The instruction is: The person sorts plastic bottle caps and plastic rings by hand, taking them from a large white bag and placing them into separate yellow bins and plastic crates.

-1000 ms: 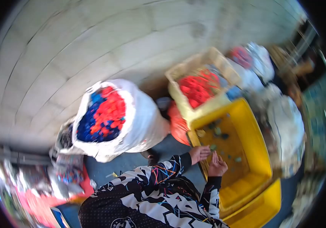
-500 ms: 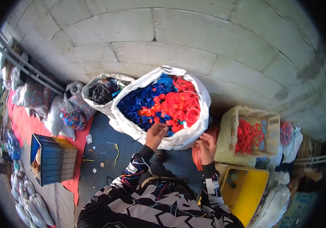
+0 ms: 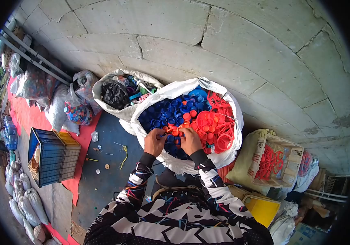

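Observation:
A large white woven sack [image 3: 170, 90] stands wide open in front of me, filled with plastic caps. Blue caps [image 3: 162, 112] lie on its left side, red and orange caps [image 3: 213, 122] on its right. Over the front rim, my left hand [image 3: 154, 143] is closed in a pinch beside the blue caps. My right hand [image 3: 191, 141], fingers also closed, hovers a short way to its right, by the orange caps. The fingertips face each other; whatever is between them is too small to make out.
Behind left stands a smaller sack [image 3: 96, 92] of mixed plastic. To the right, a cream crate [image 3: 296, 157] holds red rings, above a yellow tub [image 3: 264, 208]. A dark crate [image 3: 54, 159] sits at left near filled bags [image 3: 58, 112]. A block wall [image 3: 175, 49] rises behind.
My right hand has moved left from outside the sack's right rim to over the caps. My left hand has come in over the front rim. The view has shifted and tilted.

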Action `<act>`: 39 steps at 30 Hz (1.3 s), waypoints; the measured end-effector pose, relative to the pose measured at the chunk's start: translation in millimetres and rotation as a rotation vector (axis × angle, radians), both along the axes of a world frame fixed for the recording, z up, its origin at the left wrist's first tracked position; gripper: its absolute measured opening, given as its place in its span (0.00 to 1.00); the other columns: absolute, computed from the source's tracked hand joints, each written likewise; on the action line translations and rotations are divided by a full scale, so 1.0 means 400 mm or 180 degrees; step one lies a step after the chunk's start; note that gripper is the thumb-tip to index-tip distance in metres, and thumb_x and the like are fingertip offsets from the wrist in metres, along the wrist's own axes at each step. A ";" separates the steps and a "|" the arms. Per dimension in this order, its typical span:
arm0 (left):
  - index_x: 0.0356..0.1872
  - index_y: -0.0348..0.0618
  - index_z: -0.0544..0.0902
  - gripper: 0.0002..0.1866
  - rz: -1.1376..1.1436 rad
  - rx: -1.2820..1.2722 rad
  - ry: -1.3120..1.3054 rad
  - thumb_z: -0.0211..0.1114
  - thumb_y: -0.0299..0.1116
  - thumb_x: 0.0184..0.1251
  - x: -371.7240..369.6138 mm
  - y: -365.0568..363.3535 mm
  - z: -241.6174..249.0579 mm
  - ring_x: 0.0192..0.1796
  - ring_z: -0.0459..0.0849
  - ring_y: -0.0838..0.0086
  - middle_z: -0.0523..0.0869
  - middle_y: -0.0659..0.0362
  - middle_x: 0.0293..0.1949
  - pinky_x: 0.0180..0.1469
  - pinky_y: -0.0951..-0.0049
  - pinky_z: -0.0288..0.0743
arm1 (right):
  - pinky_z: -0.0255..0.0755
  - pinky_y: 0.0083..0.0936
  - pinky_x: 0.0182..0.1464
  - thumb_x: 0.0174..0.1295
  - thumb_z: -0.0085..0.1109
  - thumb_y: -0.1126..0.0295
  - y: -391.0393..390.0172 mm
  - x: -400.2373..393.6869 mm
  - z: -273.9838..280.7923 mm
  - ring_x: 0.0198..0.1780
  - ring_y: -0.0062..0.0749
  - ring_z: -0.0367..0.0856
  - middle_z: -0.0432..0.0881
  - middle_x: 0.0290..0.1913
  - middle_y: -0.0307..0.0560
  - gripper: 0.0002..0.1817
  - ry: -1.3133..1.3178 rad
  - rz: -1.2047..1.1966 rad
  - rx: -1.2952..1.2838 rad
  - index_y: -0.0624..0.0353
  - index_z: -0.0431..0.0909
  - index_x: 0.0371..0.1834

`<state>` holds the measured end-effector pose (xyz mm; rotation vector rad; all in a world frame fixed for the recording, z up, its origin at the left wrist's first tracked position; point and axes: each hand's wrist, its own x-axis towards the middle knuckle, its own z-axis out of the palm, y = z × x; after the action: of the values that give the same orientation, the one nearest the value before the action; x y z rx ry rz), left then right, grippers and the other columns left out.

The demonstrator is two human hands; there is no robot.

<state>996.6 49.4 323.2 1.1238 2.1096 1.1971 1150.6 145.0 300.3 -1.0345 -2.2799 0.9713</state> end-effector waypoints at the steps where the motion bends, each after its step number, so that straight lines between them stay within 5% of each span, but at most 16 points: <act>1: 0.34 0.37 0.79 0.10 0.0033 -0.0006 -0.0036 0.68 0.26 0.51 0.002 0.005 -0.003 0.28 0.83 0.69 0.83 0.54 0.29 0.33 0.72 0.76 | 0.71 0.39 0.48 0.50 0.57 0.80 0.008 -0.004 -0.006 0.46 0.53 0.77 0.77 0.42 0.56 0.16 -0.0027 0.0043 -0.0010 0.61 0.75 0.45; 7: 0.30 0.37 0.82 0.09 0.0546 -0.0184 0.0126 0.68 0.32 0.54 0.019 -0.025 0.025 0.26 0.82 0.75 0.84 0.57 0.24 0.31 0.75 0.74 | 0.71 0.39 0.48 0.51 0.56 0.78 0.049 -0.028 -0.008 0.46 0.51 0.76 0.77 0.42 0.55 0.15 -0.0048 0.0315 0.0024 0.59 0.75 0.45; 15: 0.29 0.38 0.82 0.09 0.0563 -0.0430 0.0280 0.68 0.34 0.53 0.037 -0.036 0.014 0.27 0.83 0.70 0.84 0.54 0.25 0.32 0.72 0.74 | 0.75 0.42 0.38 0.52 0.60 0.72 0.059 -0.065 -0.018 0.40 0.49 0.80 0.76 0.41 0.48 0.17 -0.0566 0.0721 0.0121 0.52 0.76 0.47; 18: 0.29 0.40 0.80 0.06 0.0437 -0.0314 0.0350 0.67 0.30 0.51 0.034 -0.012 0.001 0.30 0.83 0.60 0.84 0.54 0.26 0.35 0.65 0.75 | 0.75 0.44 0.35 0.51 0.63 0.67 0.051 -0.080 -0.024 0.38 0.49 0.81 0.75 0.41 0.48 0.19 -0.0936 0.0831 0.0294 0.50 0.74 0.48; 21: 0.31 0.40 0.81 0.08 0.0162 -0.0255 0.0992 0.68 0.29 0.51 0.015 0.018 -0.051 0.29 0.83 0.61 0.85 0.53 0.29 0.34 0.66 0.75 | 0.75 0.43 0.37 0.49 0.64 0.68 0.047 -0.088 -0.031 0.39 0.50 0.80 0.75 0.42 0.49 0.21 -0.1257 0.0755 0.0336 0.51 0.74 0.49; 30: 0.35 0.47 0.82 0.09 -0.0427 -0.0874 0.1772 0.62 0.29 0.50 0.019 0.085 -0.075 0.34 0.83 0.58 0.85 0.54 0.29 0.44 0.62 0.70 | 0.76 0.36 0.32 0.47 0.67 0.73 0.085 -0.074 -0.112 0.33 0.44 0.83 0.83 0.31 0.52 0.16 0.0235 0.0512 -0.0046 0.56 0.79 0.42; 33: 0.35 0.50 0.84 0.09 -0.0416 -0.1052 0.1794 0.63 0.32 0.50 0.018 0.089 -0.080 0.33 0.83 0.59 0.85 0.55 0.28 0.43 0.62 0.71 | 0.75 0.27 0.26 0.50 0.66 0.75 0.090 -0.063 -0.106 0.26 0.31 0.84 0.84 0.29 0.49 0.14 0.0385 -0.0020 -0.0968 0.57 0.79 0.42; 34: 0.34 0.51 0.84 0.09 -0.0361 -0.1011 0.1781 0.63 0.32 0.50 0.018 0.087 -0.089 0.33 0.83 0.59 0.85 0.55 0.27 0.43 0.62 0.71 | 0.73 0.21 0.21 0.55 0.64 0.76 0.093 -0.059 -0.087 0.23 0.22 0.81 0.83 0.29 0.43 0.12 0.0591 -0.0164 -0.1931 0.59 0.78 0.42; 39: 0.32 0.53 0.86 0.08 -0.0111 -0.1097 0.1445 0.65 0.36 0.50 0.010 0.091 -0.087 0.35 0.81 0.61 0.86 0.58 0.28 0.40 0.61 0.70 | 0.75 0.22 0.26 0.57 0.59 0.76 0.118 -0.020 -0.092 0.27 0.25 0.81 0.81 0.32 0.44 0.13 0.1749 -0.0440 -0.3610 0.59 0.74 0.45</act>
<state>1000.7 85.7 288.4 1.3488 2.4887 0.5582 1142.6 192.2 263.7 -1.0662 -1.1002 2.2248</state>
